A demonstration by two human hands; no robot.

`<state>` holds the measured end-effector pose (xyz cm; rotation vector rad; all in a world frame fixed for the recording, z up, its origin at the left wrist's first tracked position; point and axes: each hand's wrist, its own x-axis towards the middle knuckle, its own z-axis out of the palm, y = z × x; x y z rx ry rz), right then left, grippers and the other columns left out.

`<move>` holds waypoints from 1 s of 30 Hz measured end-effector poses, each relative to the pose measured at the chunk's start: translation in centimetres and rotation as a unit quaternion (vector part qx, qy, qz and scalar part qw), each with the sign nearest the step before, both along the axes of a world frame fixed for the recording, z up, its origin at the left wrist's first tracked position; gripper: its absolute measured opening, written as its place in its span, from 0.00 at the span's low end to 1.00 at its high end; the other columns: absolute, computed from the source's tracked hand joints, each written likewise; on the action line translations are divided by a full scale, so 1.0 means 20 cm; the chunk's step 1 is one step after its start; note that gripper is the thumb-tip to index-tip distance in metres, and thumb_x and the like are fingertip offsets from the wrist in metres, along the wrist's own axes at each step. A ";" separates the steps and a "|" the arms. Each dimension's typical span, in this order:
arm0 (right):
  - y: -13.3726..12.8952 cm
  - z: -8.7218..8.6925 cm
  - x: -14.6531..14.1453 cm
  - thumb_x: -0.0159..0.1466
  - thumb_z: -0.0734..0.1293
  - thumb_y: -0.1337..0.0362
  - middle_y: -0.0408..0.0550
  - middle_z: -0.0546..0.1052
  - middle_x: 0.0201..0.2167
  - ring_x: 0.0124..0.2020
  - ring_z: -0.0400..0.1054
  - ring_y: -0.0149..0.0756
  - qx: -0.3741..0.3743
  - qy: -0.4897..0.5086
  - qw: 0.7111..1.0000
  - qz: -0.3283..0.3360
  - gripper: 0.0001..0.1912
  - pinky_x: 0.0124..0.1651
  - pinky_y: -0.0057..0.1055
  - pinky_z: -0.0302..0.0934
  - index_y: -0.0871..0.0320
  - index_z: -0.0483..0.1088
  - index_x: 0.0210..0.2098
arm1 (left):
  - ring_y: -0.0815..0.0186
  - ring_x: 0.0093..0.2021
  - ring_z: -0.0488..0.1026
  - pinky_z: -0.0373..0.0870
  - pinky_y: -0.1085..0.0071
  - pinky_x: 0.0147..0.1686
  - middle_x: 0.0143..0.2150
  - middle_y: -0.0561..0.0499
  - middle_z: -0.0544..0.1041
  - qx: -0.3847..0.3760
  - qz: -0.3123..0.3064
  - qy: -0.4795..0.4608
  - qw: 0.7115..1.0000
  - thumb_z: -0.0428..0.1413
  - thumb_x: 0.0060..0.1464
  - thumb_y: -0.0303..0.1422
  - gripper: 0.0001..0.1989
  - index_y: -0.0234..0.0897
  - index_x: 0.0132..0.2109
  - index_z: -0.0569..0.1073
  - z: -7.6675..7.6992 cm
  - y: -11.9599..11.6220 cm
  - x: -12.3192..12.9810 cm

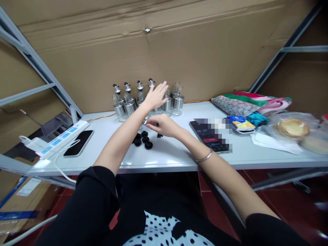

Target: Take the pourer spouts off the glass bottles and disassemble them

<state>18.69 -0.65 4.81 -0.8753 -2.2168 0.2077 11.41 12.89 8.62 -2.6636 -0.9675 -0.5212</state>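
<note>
Several glass bottles with steel sleeves stand in rows at the back of the table, close to the cardboard. Some in the back row carry silver pourers with black spouts; the bottles at the right end have bare necks. My left hand reaches across in front of the bottles, fingers stretched out, partly hiding them. Below it, my right hand is closed with the fingertips pinched; a small shiny bit shows there, too unclear to name. Black round caps lie under my hands, with smaller black pieces beside them.
On the left lie a white power strip with cables and a dark phone. A larger phone lies on the right. Beyond it are a patterned cloth bag, packets and bagged round food. Metal frame posts flank the table.
</note>
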 end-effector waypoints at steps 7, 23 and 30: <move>-0.01 0.01 0.00 0.63 0.63 0.65 0.47 0.77 0.27 0.27 0.67 0.31 0.007 -0.009 1.000 -0.011 0.09 0.33 0.26 0.56 0.61 0.74 0.33 | 0.47 0.61 0.59 0.58 0.51 0.57 0.63 0.33 0.60 0.001 0.199 -0.042 0.979 0.40 0.62 0.43 0.26 0.27 0.54 0.68 -0.01 -0.01 -0.24; 0.01 0.01 0.01 0.63 0.62 0.65 0.48 0.77 0.30 0.35 0.68 0.34 0.017 -0.070 0.993 -0.090 0.09 0.40 0.30 0.58 0.59 0.75 0.35 | 0.49 0.58 0.63 0.55 0.43 0.57 0.51 0.34 0.73 -0.001 0.292 -0.080 0.953 0.43 0.60 0.44 0.23 0.31 0.52 0.68 -0.03 0.07 -0.72; 0.10 0.02 0.05 0.58 0.66 0.64 0.61 0.62 0.61 0.64 0.50 0.52 0.083 -0.138 0.934 -0.318 0.27 0.62 0.49 0.47 0.62 0.64 0.57 | 0.54 0.68 0.48 0.35 0.34 0.61 0.68 0.42 0.54 0.040 0.242 -0.176 0.953 0.37 0.62 0.37 0.26 0.36 0.65 0.53 -0.21 0.05 -0.66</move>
